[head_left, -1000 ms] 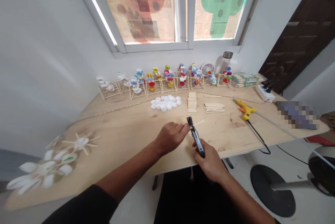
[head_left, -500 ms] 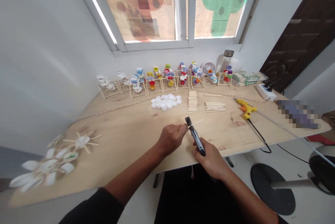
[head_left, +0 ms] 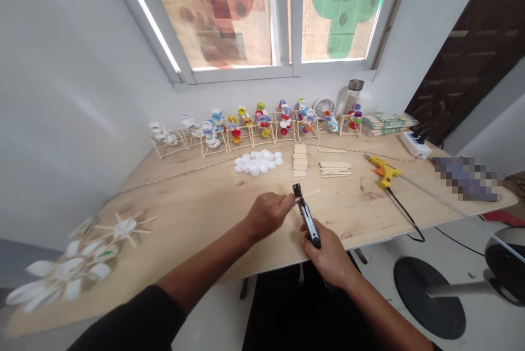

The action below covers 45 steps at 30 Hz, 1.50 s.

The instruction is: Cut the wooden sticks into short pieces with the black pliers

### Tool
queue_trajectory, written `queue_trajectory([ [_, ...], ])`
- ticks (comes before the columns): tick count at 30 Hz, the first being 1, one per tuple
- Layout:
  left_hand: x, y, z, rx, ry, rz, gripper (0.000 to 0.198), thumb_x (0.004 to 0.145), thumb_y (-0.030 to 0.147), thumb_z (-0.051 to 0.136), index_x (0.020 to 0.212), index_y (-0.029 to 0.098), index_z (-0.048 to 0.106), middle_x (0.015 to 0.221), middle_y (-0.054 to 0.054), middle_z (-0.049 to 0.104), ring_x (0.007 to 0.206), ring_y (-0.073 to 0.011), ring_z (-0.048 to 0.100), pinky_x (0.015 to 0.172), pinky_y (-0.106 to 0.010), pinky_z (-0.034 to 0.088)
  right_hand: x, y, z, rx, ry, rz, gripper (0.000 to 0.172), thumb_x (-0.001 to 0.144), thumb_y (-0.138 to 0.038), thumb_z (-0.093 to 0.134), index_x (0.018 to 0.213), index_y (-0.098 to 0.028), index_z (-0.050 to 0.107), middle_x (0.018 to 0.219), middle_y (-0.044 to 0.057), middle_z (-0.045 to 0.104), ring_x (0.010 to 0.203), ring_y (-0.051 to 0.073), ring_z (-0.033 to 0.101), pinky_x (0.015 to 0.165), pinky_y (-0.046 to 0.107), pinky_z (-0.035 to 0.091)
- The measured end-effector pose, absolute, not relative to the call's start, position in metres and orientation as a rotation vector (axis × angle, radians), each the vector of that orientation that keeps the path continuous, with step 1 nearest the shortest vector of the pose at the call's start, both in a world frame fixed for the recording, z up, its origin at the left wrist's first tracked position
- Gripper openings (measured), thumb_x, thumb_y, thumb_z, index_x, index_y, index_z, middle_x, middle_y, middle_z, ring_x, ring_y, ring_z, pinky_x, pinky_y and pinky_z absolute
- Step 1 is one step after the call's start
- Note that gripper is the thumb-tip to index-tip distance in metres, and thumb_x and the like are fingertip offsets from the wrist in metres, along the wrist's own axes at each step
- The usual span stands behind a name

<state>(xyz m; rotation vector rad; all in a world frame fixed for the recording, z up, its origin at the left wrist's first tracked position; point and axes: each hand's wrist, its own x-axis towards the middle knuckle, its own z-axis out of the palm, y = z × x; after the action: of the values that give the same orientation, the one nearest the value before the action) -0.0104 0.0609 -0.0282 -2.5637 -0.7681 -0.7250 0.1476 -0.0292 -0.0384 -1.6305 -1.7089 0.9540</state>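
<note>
My left hand (head_left: 268, 214) is closed, pinching one end of a thin wooden stick (head_left: 313, 193) between thumb and fingers. The stick passes by the black jaws of a pair of pliers (head_left: 307, 218), and its free end points right. Wrapped round the grey handles of the pliers is my right hand (head_left: 326, 252). The jaws are up against my left fingertips; I cannot tell how far they are closed. Beyond my hands lie a stack of short sticks (head_left: 299, 162), a second pile of sticks (head_left: 335, 169) and a cluster of white bottle caps (head_left: 258, 162).
A yellow glue gun (head_left: 383, 170) with a black cord lies at the right, near a white power strip (head_left: 415, 145). Stick frames with coloured caps (head_left: 262, 121) line the back. At the left are cap-and-stick wheels (head_left: 125, 228). A rope (head_left: 192, 169) crosses the table (head_left: 188, 198).
The view has shifted slightly. The pliers have turned a little in my right hand, their jaws still at the stick. My left hand keeps its pinch.
</note>
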Motion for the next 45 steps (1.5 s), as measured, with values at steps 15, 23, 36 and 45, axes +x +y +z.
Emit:
queue_trajectory([
  [15, -0.003, 0.037, -0.009, -3.221, -1.499, -1.03, 0.029, 0.089, 0.029, 0.03, 0.078, 0.017, 0.053, 0.071, -0.002, 0.061, 0.066, -0.0123, 0.056, 0.062, -0.023, 0.041, 0.153, -0.033, -0.042, -1.497, -1.652, 1.057, 0.017, 0.074, -0.018, 0.047, 0.09, -0.019, 0.052, 0.072, -0.001, 0.059, 0.065, 0.015, 0.055, 0.062, 0.024, 0.039],
  [23, -0.005, 0.039, 0.001, -3.384, -1.692, -1.107, 0.033, 0.085, 0.035, 0.035, 0.071, 0.014, 0.057, 0.058, 0.002, 0.05, 0.055, -0.0094, 0.045, 0.052, -0.02, 0.037, 0.16, -0.033, -0.043, -1.398, -1.652, 1.142, 0.018, 0.076, -0.019, 0.047, 0.093, -0.019, 0.051, 0.07, -0.002, 0.056, 0.062, 0.013, 0.051, 0.061, 0.023, 0.039],
  [36, -0.005, 0.041, 0.005, -3.455, -1.631, -1.066, 0.031, 0.086, 0.031, 0.035, 0.072, 0.014, 0.057, 0.067, 0.001, 0.057, 0.064, -0.0104, 0.05, 0.062, -0.021, 0.04, 0.159, -0.034, -0.039, -1.428, -1.697, 1.091, 0.017, 0.075, -0.019, 0.047, 0.092, -0.018, 0.051, 0.072, -0.001, 0.057, 0.064, 0.014, 0.052, 0.062, 0.024, 0.039],
  [45, -0.005, 0.045, 0.009, -3.453, -1.598, -1.0, 0.032, 0.085, 0.028, 0.034, 0.07, 0.014, 0.058, 0.071, -0.001, 0.062, 0.07, -0.0124, 0.055, 0.067, -0.022, 0.041, 0.158, -0.032, -0.042, -1.469, -1.708, 1.063, 0.018, 0.075, -0.02, 0.047, 0.092, -0.019, 0.052, 0.072, -0.001, 0.058, 0.065, 0.014, 0.054, 0.063, 0.024, 0.04],
])
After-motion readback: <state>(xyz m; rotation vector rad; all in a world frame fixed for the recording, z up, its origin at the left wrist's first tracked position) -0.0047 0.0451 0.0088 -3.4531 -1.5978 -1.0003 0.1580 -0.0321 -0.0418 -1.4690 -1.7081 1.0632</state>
